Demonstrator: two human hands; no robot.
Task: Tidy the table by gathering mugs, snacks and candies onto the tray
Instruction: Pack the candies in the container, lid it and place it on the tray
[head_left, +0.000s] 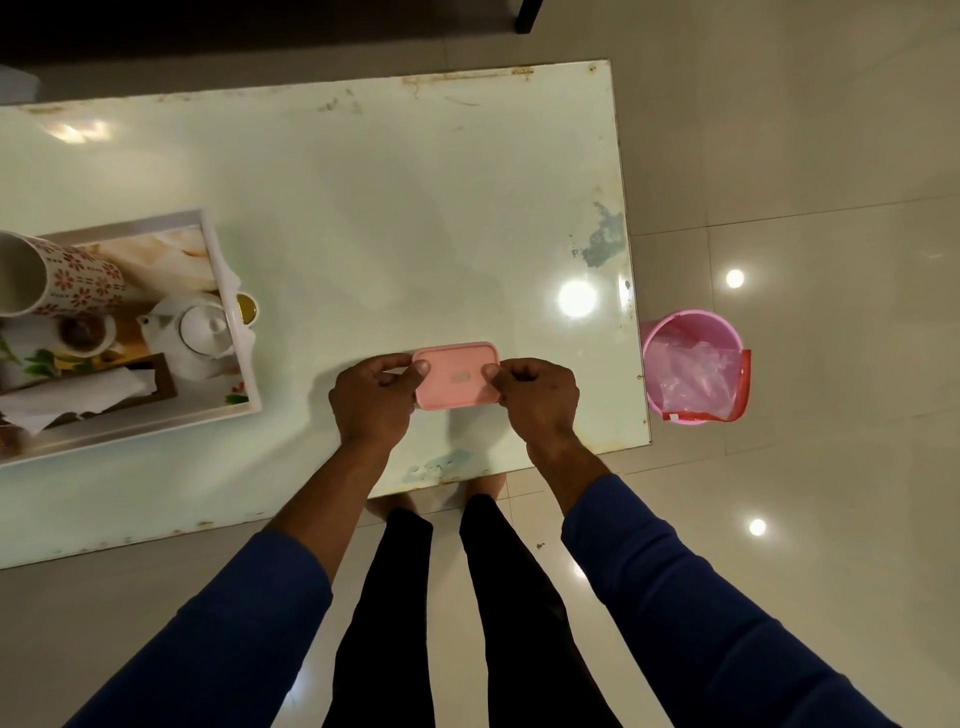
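1. Head view, looking straight down: I've got a pale, glossy table (363, 218) with scuffed, chipped edges, and a small pink box (457, 375) sitting near its front edge, right of centre.
2. The box is a rounded rectangle with a flat salmon-pink lid, a raised rim around the top and a tiny embossed mark in the middle. Lid is on; I cannot tell what's inside.
3. My left hand (371, 397) is clamped on the box's left end, thumb on top of the lid, fingers curled around the side.
4. My right hand (537, 395) mirrors it on the right end, thumb pressing on the lid, fingers curled in.
5. Off to the left, well apart from the box, sits the white tray (228, 291) with a printed tea-set picture on its floor.
6. On the tray: a tall mug (62, 280) with red flower print, lying tilted toward me, and crumpled paper at the near end.
7. On the floor, just beside the table's right edge, a pink bin (693, 366) with a plastic liner.
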